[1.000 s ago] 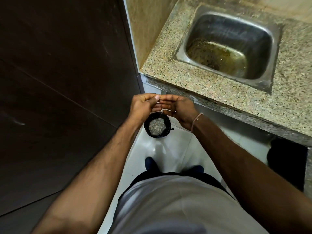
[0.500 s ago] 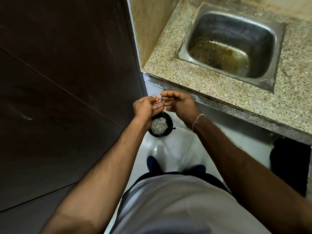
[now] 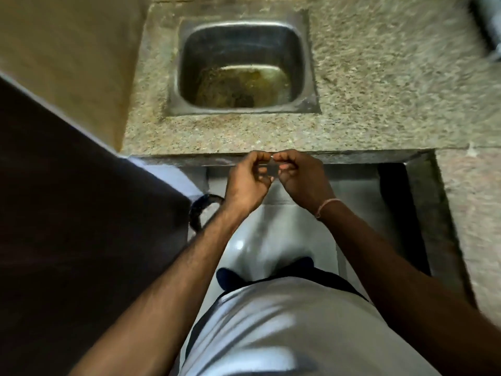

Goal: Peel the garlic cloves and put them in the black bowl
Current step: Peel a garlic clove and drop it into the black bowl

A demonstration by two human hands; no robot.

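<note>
Progress is hard to read from here. We see our left hand (image 3: pixel 248 180) and our right hand (image 3: pixel 301 177) raised side by side in front of the counter edge (image 3: pixel 325 156), fingers curled inward and fingertips almost meeting. A tiny pale sliver (image 3: pixel 272 156) shows between the two thumbs; we judge it to be a garlic clove or a scrap of its skin, pinched from both sides, but blur keeps us from telling which. So the step in hand looks like peeling, not dropping.

The black bowl (image 3: pixel 199 210) sits low on the floor, to the left of our left wrist; only an arc of its rim shows past the dark panel (image 3: pixel 81 213), and its contents are hidden. We cannot tell how many cloves lie in it, nor how many wait unpeeled; no stock of garlic is visible. Whatever we hold is not yet in the bowl.

For room, the granite counter (image 3: pixel 379 90) runs just beyond our knuckles, with the steel sink (image 3: pixel 244 66) set into it further back. The dark panel closes the left side near the bowl, and a recess wall (image 3: pixel 423 213) stands well off to the right. Between them the pale floor (image 3: pixel 273 234) lies open under our hands. To reach the bowl we judge we must bring the clove down and left, keeping off the panel's edge.
</note>
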